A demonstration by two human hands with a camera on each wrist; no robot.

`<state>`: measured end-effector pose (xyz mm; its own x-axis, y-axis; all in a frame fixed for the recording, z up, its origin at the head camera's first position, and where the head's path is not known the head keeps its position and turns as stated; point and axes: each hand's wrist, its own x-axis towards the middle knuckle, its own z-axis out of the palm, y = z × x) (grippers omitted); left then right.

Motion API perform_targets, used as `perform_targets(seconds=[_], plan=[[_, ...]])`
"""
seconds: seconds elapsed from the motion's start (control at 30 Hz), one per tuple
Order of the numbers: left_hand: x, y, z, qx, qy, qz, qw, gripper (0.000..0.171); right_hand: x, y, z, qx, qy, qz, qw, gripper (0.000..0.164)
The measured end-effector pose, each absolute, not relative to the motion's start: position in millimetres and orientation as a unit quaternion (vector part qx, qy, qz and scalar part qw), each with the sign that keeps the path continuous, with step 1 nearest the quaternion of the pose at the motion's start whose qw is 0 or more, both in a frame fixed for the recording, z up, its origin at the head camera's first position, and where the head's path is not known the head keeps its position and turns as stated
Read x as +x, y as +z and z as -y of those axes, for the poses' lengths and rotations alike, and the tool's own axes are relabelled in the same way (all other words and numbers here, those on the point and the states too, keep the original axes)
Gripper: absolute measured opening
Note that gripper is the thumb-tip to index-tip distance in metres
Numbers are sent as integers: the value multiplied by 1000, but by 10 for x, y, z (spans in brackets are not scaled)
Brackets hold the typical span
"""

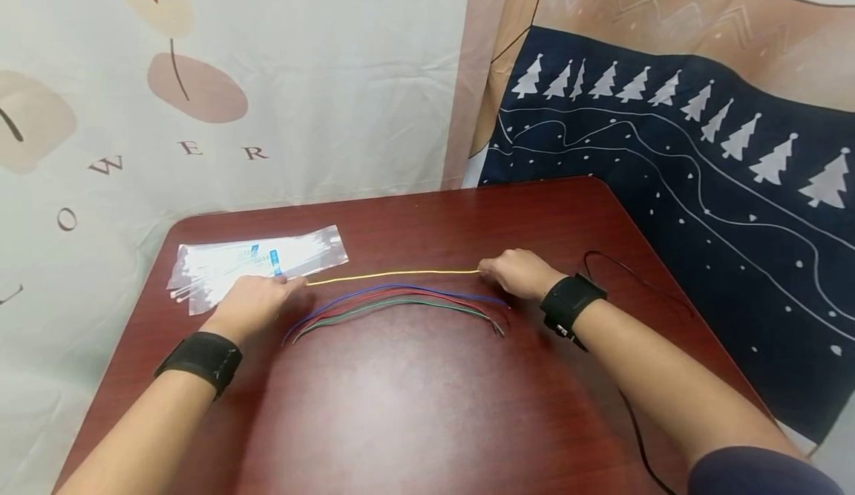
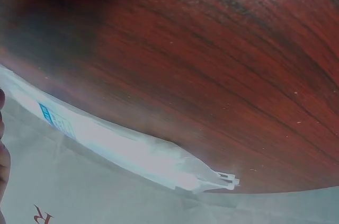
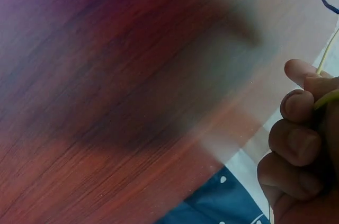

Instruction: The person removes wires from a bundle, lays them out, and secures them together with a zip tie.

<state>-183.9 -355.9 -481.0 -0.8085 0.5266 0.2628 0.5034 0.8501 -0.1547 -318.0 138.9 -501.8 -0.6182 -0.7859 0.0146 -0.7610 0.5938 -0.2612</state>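
A thin yellow wire (image 1: 394, 273) stretches nearly straight between both hands. At its left end the left hand (image 1: 257, 302) pinches it, just in front of the plastic bag. The right hand (image 1: 517, 272) grips the other end; in the right wrist view its fingers (image 3: 296, 144) are curled and the wire passes between thumb and forefinger. Nearer the body, a blue wire (image 1: 394, 286), red wires (image 1: 401, 292) and green wires (image 1: 407, 302) lie side by side in a shallow arc on the table. Only the edge of the left hand's fingers shows in the left wrist view.
A clear bag of white cable ties (image 1: 300, 252) lies at the back left of the brown table (image 1: 401, 413). Some tie ends poke out of its left side. A black cable (image 1: 634, 428) runs under the right forearm. Fabric sheets (image 1: 347, 109) hang behind the table.
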Motion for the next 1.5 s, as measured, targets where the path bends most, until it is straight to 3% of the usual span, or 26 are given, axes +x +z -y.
perform_targets(seconds=[0.17, 0.43, 0.73, 1.07, 1.33, 1.5], plan=[[-1825, -4816, 3583, -273, 22, 951, 142, 38, -3028, -4837, -1315, -412, -110, -902, 63, 18], [-1775, -4832, 3605, -265, -11, 956, 128, 47, -2937, -4876, -1316, -395, -138, -905, 70, 22], [-1794, -4841, 3486, -234, -15, 971, 53, 11, -2832, -4907, -1273, -387, -160, -902, 102, 26], [-1769, -4844, 3421, -248, -33, 966, 60, 12, -2717, -4910, -1329, -386, -164, -902, 98, 24], [-1745, -4862, 3398, -254, -38, 965, 58, 14, -2911, -4735, -1823, -291, -127, -948, -1, 25], [-1735, -4868, 3403, -244, -36, 968, 42, 19, -3077, -4535, -2450, -171, -58, -983, 11, 26]])
